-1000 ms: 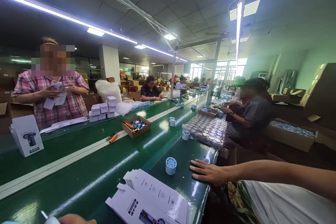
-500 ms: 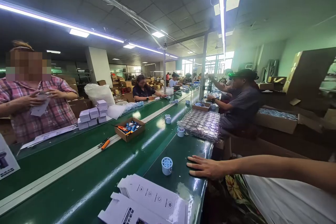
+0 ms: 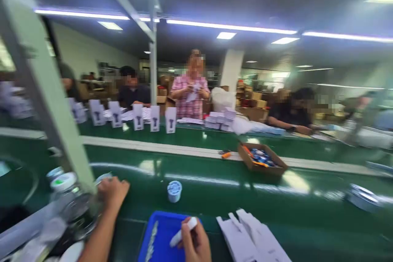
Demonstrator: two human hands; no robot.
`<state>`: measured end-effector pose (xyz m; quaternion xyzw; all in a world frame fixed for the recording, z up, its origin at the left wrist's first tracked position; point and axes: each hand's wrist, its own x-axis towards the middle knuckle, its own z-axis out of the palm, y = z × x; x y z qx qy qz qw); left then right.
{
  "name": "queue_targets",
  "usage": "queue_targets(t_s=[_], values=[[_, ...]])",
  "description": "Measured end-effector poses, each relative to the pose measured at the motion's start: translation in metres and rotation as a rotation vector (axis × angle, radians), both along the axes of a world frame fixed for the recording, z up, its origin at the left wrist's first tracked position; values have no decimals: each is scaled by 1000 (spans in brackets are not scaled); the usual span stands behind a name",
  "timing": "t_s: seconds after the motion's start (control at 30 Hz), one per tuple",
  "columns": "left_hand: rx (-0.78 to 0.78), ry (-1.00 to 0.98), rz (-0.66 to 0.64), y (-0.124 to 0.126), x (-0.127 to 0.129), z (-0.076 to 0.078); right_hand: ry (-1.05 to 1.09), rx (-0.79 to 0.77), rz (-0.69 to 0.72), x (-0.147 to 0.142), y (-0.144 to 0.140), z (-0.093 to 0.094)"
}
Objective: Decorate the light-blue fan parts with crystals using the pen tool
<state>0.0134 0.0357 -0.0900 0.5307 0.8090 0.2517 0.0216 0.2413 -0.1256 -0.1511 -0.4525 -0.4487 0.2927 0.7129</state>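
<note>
Head view: right fingers (image 3: pixel 188 239) hold white cylindrical tube (image 3: pixel 177 238) above blue plastic tray (image 3: pixel 167 223); loosening could drop it; left fingers (image 3: pixel 122 187) I cannot tell.

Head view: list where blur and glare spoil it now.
Head view, right edge: a silvery item smeared, detail lost; head view, centre: the light blue round part soft but readable; head view, foreground: right hand slightly blurred; head view, green surface: pale glare streaks; head view, overhead: light strips washed out white.
</note>
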Motion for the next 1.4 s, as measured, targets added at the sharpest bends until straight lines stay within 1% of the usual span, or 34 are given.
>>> queue_targets(t_s=[0.03, 0.07, 0.13, 0.23, 0.3, 0.4, 0.47, 0.53, 0.63, 0.77, 0.83, 0.93, 1.0, 1.07, 1.13, 1.2, 1.27, 1.4], values=[[-14, 27, 47, -6, -16, -5, 33, -52, 41, -16, -2, -5], [-27, 47, 64, -9, -24, -10, 55, -109, 73, -26, -7, -9], [-45, 51, 20, -9, -25, -16, 45, -207, 125, -33, -15, -13], [-70, -9, -179, -3, -5, -17, -63, -280, 194, -28, -21, -10], [-80, -73, -313, -2, 11, -13, -105, -317, 196, -25, -21, -8], [-54, -161, -425, -10, 32, -3, -129, -353, 196, -25, -18, -7], [-13, -291, -474, -19, 43, 7, -139, -367, 207, -25, -18, -8], [25, -507, -534, -29, 49, 17, -153, -376, 221, -25, -18, -10], [68, -849, -612, -38, 53, 31, -169, -375, 231, -25, -19, -12], [138, -1187, -632, -43, 51, 42, -227, -339, 215, -25, -20, -11], [160, -1317, -619, -45, 50, 47, -331, -309, 173, -23, -21, -6], [169, -1524, -582, -48, 49, 57, -523, -262, 151, -13, -21, 2], [172, -1637, -557, -51, 49, 64, -579, -242, 81, -2, -21, 5], [175, -1694, -564, -53, 49, 69, -568, -237, -59, 9, -21, 5], [155, -1711, -617, -54, 49, 71, -548, -244, -149, 18, -22, 3], [126, -1712, -677, -55, 49, 71, -548, -252, -167, 21, -24, 0], [102, -1713, -716, -55, 49, 71, -559, -252, -155, 21, -25, -1], [89, -1729, -723, -56, 50, 71, -564, -231, -121, 17, -23, -1]])
